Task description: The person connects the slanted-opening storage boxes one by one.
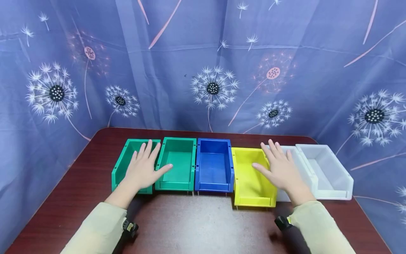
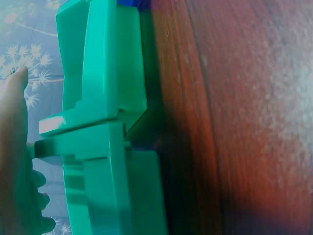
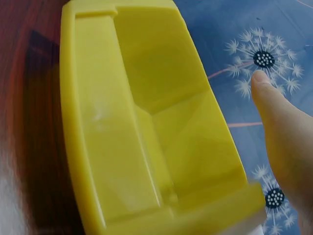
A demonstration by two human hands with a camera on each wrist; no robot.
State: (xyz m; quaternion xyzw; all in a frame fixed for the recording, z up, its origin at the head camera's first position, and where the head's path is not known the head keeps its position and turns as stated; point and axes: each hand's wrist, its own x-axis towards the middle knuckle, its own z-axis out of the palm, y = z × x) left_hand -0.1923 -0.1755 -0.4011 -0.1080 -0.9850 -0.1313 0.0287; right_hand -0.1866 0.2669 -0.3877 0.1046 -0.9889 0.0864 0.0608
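My left hand (image 1: 143, 171) is held with fingers spread above the leftmost green bin (image 1: 120, 173) and the edge of a second green bin (image 1: 174, 186). Its thumb points toward that second bin, and nothing is in its grasp. Over the yellow bin (image 1: 250, 201) and the nearer white bin (image 1: 301, 165) hovers my right hand (image 1: 280, 171), fingers also spread and holding nothing. In the right wrist view, the thumb (image 3: 281, 127) is apart from the yellow bin's rim. Between the second green bin and the yellow one stands a blue bin (image 1: 213, 187).
Another white bin (image 1: 333, 194) ends the row on the right. The yellow bin sits slightly nearer to me than its neighbours. All stand on a dark red wooden table (image 1: 196, 225), with a blue dandelion-print curtain (image 1: 171, 88) behind and at both sides.
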